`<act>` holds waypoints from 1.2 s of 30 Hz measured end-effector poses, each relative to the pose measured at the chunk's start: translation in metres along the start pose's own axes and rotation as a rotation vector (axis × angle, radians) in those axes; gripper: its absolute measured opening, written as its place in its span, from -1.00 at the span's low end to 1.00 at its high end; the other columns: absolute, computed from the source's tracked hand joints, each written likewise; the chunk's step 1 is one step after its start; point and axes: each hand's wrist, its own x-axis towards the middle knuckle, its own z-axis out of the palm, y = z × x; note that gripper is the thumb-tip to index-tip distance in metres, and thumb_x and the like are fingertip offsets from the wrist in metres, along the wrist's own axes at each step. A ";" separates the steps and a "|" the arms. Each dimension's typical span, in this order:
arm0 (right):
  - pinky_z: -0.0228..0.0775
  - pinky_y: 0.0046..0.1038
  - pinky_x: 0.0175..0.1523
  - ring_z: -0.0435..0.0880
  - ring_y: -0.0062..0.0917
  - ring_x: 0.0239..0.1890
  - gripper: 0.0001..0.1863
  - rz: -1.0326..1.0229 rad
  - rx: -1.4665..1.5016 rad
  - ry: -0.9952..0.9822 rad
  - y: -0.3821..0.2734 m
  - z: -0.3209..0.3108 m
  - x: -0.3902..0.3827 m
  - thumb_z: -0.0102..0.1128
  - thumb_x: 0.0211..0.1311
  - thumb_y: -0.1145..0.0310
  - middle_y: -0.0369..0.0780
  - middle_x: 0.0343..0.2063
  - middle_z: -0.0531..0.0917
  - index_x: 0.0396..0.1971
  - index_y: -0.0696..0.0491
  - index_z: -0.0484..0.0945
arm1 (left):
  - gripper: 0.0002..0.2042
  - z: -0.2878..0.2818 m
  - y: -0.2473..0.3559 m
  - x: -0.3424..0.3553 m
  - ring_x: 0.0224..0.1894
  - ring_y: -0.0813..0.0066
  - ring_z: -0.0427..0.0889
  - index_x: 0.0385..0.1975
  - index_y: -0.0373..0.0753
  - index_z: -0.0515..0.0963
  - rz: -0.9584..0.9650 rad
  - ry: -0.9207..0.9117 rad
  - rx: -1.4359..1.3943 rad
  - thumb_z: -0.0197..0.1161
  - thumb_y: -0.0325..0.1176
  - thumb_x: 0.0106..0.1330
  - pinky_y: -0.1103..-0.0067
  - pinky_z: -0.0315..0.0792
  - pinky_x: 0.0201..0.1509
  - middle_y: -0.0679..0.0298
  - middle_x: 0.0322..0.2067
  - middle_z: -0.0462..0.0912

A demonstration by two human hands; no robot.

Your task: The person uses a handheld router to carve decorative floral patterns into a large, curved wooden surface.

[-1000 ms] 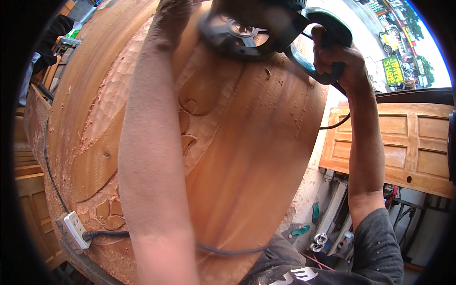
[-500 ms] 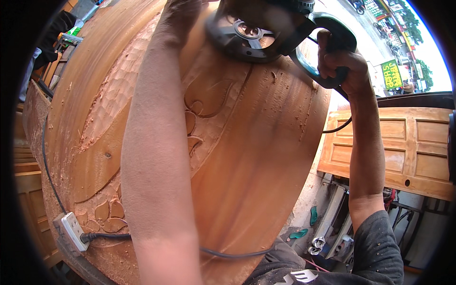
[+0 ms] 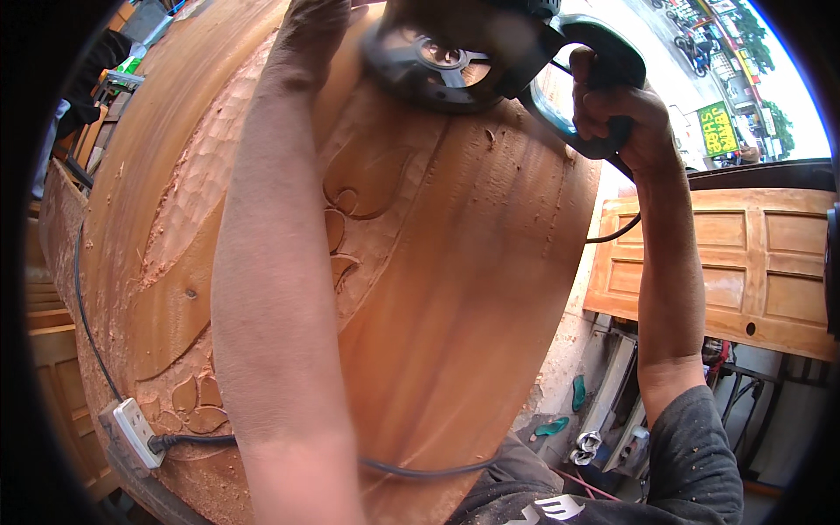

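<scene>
A dark power router (image 3: 490,52) with a round, open base stands at the far end of a broad carved wooden panel (image 3: 464,289). My right hand (image 3: 626,118) is wrapped round its looped rear handle. My left hand (image 3: 317,22) reaches to the router's left side at the top edge, its fingers cut off from view. Carved leaf and petal shapes (image 3: 363,184) show between my left forearm and the router. Left of that forearm runs a band of chiselled, scalloped wood (image 3: 201,166). The cutting bit cannot be made out clearly.
A white power strip (image 3: 137,430) lies at the panel's lower left, with a black cable (image 3: 420,471) running from it beneath my left forearm. Wood shavings dot the panel. At right are a panelled door (image 3: 717,254), metal lengths (image 3: 604,402) and green slippers (image 3: 551,427). A street lies beyond.
The router and both my hands have shifted slightly left in the picture. My right hand keeps its grip on the handle.
</scene>
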 end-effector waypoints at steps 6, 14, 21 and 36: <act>0.35 -0.55 -0.39 0.46 -0.62 -0.58 -0.68 -0.013 0.000 0.013 -0.007 0.003 -0.002 0.21 0.05 0.45 -0.27 -0.53 0.52 -0.15 0.20 0.57 | -0.36 -0.004 0.006 0.016 0.03 0.43 0.58 0.27 -0.05 0.50 -0.136 -0.014 -0.011 0.05 0.34 0.47 0.44 0.40 0.15 0.36 0.12 0.59; 0.35 -0.55 -0.38 0.47 -0.62 -0.58 -0.66 -0.008 0.007 0.031 -0.005 0.002 -0.007 0.21 0.06 0.47 -0.26 -0.53 0.53 -0.12 0.21 0.58 | -0.38 -0.008 0.002 0.013 0.03 0.44 0.59 0.26 -0.06 0.51 -0.113 -0.032 -0.024 0.05 0.31 0.49 0.44 0.40 0.16 0.36 0.11 0.60; 0.34 -0.56 -0.38 0.46 -0.63 -0.59 -0.66 0.005 -0.002 0.074 -0.001 0.000 -0.009 0.21 0.07 0.45 -0.28 -0.53 0.53 -0.11 0.21 0.58 | -0.40 -0.010 -0.002 0.012 0.03 0.45 0.59 0.25 -0.08 0.51 -0.084 -0.030 -0.030 0.04 0.29 0.50 0.45 0.41 0.17 0.36 0.10 0.61; 0.34 -0.56 -0.38 0.46 -0.64 -0.59 -0.67 -0.001 0.013 0.058 -0.003 0.005 -0.005 0.26 0.06 0.41 -0.29 -0.54 0.52 -0.13 0.18 0.61 | -0.44 -0.006 -0.008 0.026 0.04 0.47 0.59 0.22 -0.12 0.53 -0.046 -0.050 -0.069 0.03 0.22 0.53 0.45 0.41 0.18 0.35 0.07 0.62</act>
